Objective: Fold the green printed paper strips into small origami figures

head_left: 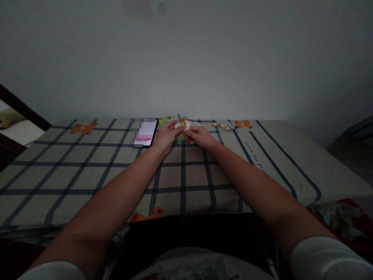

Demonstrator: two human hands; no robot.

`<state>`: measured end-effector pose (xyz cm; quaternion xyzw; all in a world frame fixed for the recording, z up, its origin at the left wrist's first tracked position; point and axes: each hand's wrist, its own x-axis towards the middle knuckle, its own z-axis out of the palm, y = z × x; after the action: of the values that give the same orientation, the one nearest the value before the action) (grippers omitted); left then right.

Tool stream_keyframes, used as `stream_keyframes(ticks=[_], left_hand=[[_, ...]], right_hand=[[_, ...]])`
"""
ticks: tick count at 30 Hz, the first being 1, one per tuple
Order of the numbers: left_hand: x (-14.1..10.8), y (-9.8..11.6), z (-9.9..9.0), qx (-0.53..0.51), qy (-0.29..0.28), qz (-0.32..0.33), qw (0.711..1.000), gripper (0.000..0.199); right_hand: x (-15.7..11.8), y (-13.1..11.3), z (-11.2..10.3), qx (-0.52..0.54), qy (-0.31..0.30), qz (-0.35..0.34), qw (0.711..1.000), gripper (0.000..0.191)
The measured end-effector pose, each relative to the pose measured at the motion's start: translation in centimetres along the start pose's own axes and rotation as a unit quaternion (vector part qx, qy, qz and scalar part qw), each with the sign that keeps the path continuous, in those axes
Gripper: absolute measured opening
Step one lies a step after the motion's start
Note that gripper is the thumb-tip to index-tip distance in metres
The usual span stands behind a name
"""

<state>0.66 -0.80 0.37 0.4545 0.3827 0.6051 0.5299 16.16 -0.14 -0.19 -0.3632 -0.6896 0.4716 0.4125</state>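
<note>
Both of my hands meet over the far side of the cloth-covered table. My left hand [168, 135] and my right hand [199, 136] pinch a small, shiny wrapper [187, 123] with yellow, red and white on it, fingertips nearly touching. Whether anything is inside it I cannot make out. Behind and beneath my hands lies a green plastic packet [166, 120], partly covered by my left hand. A phone [146, 132] with its screen lit lies flat just left of my left hand.
Crumpled wrappers [225, 125] lie to the right of my hands, close to the pale wall [186, 58]. A checked tablecloth [116, 175] with bear prints covers the table. At lower right, below the table edge, a red container [346, 217] holds crumpled, pale material.
</note>
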Motion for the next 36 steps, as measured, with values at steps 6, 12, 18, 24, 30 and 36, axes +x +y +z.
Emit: stream_keyframes(ticks=[6,12,18,24,30,36], left_hand=[[-0.3,0.3,0.1,0.004,0.007,0.012,1.0,0.031],[0.0,0.5,-0.3,0.002,-0.004,0.011,1.0,0.03],[-0.2,0.4,-0.4,0.018,-0.034,0.007,0.999,0.029],[-0.7,0.7,-0.1,-0.002,-0.046,-0.014,0.999,0.033],[-0.2,0.7,-0.5,0.0,-0.037,-0.02,0.999,0.041],[0.2,0.2,-0.8,0.028,-0.057,-0.036,0.997,0.056]], right_hand=[[-0.1,-0.4,0.0,-0.02,0.004,-0.011,1.0,0.04],[-0.2,0.0,0.3,0.019,-0.015,0.017,1.0,0.043],[0.3,0.5,0.0,0.053,0.019,0.018,0.998,0.046],[0.7,1.1,-0.4,0.081,0.048,-0.018,0.995,0.045],[0.7,1.0,-0.4,0.109,0.042,0.023,0.993,0.045],[0.8,1.0,-0.7,0.099,0.065,-0.017,0.993,0.048]])
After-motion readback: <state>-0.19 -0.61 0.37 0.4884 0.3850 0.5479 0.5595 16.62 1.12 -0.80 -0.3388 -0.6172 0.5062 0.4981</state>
